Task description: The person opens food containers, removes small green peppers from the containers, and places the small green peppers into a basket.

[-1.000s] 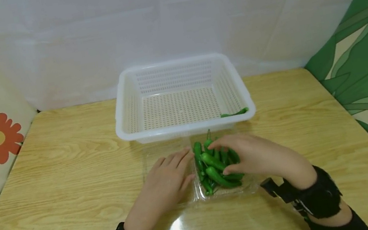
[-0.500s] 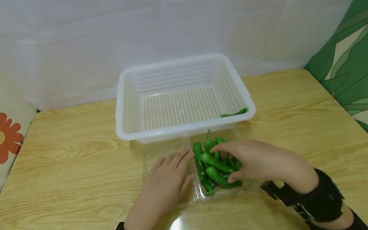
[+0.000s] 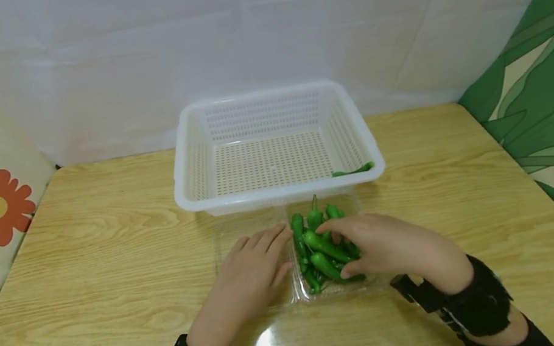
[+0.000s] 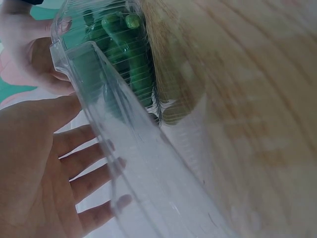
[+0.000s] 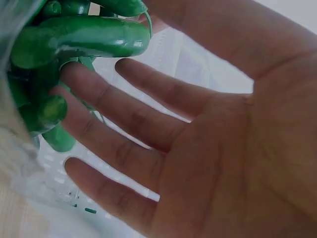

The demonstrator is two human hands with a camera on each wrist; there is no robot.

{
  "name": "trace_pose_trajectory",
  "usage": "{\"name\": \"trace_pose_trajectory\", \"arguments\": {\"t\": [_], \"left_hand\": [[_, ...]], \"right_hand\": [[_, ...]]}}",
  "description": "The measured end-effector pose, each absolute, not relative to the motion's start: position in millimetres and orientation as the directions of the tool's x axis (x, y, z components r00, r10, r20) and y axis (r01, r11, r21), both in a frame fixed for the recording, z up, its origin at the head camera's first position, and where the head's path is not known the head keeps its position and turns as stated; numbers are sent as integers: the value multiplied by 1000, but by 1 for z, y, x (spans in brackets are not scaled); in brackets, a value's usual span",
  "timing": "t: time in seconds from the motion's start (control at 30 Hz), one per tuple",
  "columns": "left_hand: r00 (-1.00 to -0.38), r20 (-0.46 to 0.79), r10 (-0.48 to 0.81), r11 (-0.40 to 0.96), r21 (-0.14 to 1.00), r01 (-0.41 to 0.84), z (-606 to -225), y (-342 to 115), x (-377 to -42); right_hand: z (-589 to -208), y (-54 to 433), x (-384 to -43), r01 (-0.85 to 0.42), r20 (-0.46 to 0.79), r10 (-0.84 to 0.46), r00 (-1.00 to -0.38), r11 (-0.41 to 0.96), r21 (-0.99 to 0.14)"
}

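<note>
Right grip [image 3: 381, 242] is spread at green peppers [image 3: 325, 245], two upper ones' long axes slanting far left to near right

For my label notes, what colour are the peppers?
The peppers are green, clearest in right wrist view.

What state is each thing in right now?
Basket: upright, one green pepper showing at its near right corner
Clear box: open, right half filled
Peppers: heaped in that half, whole where visible
Left hand: fingers extended, over the box's left half
Right hand: fingers spread, at the peppers
Table: scuffed near left
</note>
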State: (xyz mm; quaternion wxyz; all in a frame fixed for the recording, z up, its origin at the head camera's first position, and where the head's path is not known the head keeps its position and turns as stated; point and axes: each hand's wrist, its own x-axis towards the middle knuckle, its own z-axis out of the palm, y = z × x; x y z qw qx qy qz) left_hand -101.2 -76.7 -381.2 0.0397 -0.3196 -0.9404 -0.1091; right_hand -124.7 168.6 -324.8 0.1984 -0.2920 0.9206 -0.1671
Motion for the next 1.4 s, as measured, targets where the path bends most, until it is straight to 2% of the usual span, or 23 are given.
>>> {"name": "trace_pose_trajectory", "arguments": {"t": [0.33, 0.6, 0.87, 1.4], "left_hand": [[-793, 139, 594, 770, 190, 610, -381, -76, -101], [-793, 144, 591, 772, 183, 609, -380, -77, -100], [-789, 164, 592, 770, 177, 613, -379, -76, -100], [-784, 177, 594, 765, 176, 620, -380, -75, -101]], "right_hand": [[-321, 161, -111, -498, -199, -567, -799, 810, -309], [-322, 152, -99, -545, -91, -561, -823, 824, -152], [-328, 140, -90, -543, -81, -543, -836, 840, -23], [-345, 128, -87, -523, 15, -526, -851, 849, 82]]}}
